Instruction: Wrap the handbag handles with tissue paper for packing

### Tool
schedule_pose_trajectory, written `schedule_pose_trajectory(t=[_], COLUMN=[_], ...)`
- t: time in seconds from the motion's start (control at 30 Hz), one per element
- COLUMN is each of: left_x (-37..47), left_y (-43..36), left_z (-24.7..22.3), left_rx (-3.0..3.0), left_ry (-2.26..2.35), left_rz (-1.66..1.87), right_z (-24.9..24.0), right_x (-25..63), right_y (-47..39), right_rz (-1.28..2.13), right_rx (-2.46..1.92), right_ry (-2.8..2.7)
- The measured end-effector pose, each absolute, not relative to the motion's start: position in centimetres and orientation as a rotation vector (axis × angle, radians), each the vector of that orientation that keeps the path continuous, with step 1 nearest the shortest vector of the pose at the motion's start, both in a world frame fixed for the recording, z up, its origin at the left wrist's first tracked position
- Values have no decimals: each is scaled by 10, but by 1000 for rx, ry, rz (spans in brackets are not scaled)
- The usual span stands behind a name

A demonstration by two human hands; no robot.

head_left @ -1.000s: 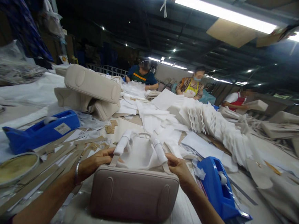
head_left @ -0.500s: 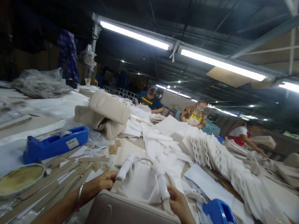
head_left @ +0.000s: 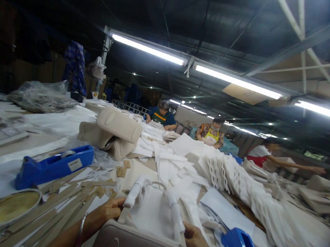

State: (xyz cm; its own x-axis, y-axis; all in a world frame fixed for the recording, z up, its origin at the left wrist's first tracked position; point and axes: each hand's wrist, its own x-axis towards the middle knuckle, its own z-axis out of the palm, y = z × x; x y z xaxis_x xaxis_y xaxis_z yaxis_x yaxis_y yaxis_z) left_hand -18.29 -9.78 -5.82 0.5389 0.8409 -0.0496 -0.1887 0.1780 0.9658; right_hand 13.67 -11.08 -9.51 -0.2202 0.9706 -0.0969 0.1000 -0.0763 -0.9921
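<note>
Close in front of me is a beige handbag (head_left: 144, 243), its base edge toward me and its wrapped handles pointing away. White wrapping covers the left handle (head_left: 134, 192) and the right handle (head_left: 175, 213). My left hand (head_left: 114, 208), with a bracelet on its wrist, pinches the bag at the foot of the left handle. At the foot of the other handle, my right hand (head_left: 194, 235) is closed on the bag, its fingertips partly hidden. White sheet material (head_left: 155, 206) lies between the two handles.
Blue tape dispensers stand at left (head_left: 54, 166) and right (head_left: 241, 245). A round tin (head_left: 8, 207) sits near beige strips (head_left: 58, 206). More beige bags (head_left: 119, 125) are piled beyond. Wavy white foam sheets (head_left: 235, 174) run along the right. Several co-workers (head_left: 210, 134) work across the table.
The camera view has tilted up and shifted slightly. Both hands keep their hold on the handbag. At far right, a co-worker's arm now stretches out to the right.
</note>
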Motion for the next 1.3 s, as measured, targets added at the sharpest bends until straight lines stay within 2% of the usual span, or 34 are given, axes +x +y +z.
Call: schedule_pose_trajectory(t=[0.27, 0.5, 0.77, 0.97, 1.3], left_x=[-183, -182, -179, -177, -176], left_y=[-98, -95, -93, -94, -96], left_z=[-62, -63, -63, -60, -60], left_rx=[1195, 1262, 1234, 1259, 1253], left_ry=[774, 840, 882, 941, 944], left_rz=[801, 736, 715, 731, 766], right_z=[-61, -84, -73, -63, -75], right_x=[135, 144, 160, 154, 151], right_y=[-126, -123, -118, -118, -119], right_rz=[1432, 1591, 1251, 1599, 1642], right_rx=[-1221, -1319, -1314, -1226, -1239], right_ry=[-1457, -1254, -1705, -1581, -1439])
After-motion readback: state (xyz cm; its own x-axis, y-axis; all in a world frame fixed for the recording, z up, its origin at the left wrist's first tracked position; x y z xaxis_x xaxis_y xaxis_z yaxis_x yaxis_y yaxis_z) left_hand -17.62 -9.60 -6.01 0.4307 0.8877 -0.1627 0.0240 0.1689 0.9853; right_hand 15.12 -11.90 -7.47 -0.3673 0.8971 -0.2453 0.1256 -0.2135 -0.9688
